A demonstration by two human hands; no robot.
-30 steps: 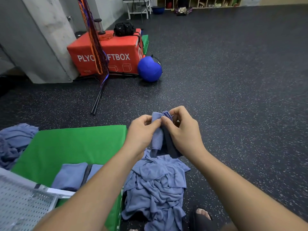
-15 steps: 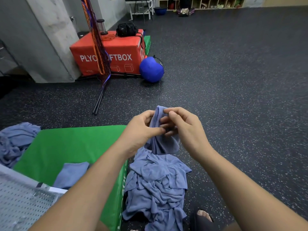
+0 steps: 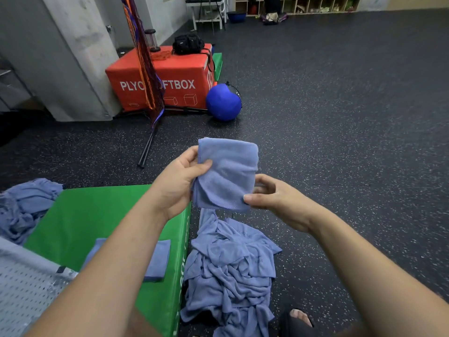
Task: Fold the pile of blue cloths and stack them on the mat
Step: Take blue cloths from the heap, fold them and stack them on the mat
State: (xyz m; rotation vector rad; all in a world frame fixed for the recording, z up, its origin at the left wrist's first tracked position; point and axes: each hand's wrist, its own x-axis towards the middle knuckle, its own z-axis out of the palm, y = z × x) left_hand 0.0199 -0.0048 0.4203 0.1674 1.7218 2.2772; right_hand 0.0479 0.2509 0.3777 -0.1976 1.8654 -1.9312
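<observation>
Head view: A soft, terry-textured blue cloth (image 3: 228, 173) is held above the speckled rubber floor (image 3: 340, 117). The left hand (image 3: 179, 181) pinches its left edge and the right hand (image 3: 274, 200) pinches its lower right corner. Bunched between the hands half a second ago, it is now a flat rectangle. Below lies the rumpled pile (image 3: 230, 268), beside the smooth green mat (image 3: 97, 215) bearing a folded cloth (image 3: 158, 261).

Ahead on your left stood a red box (image 3: 170, 76) printed PLYO SOFTBOX, a black bag (image 3: 187, 43) on top, a blue ball (image 3: 223, 103) just beside its right corner. An orange-and-purple netted pole (image 3: 143, 57) crossed its front, next to a grey concrete pillar (image 3: 73, 57). Far back you had a white bench (image 3: 209, 20) and wooden cubbies (image 3: 315, 4) on speckled black floor (image 3: 340, 117).
</observation>
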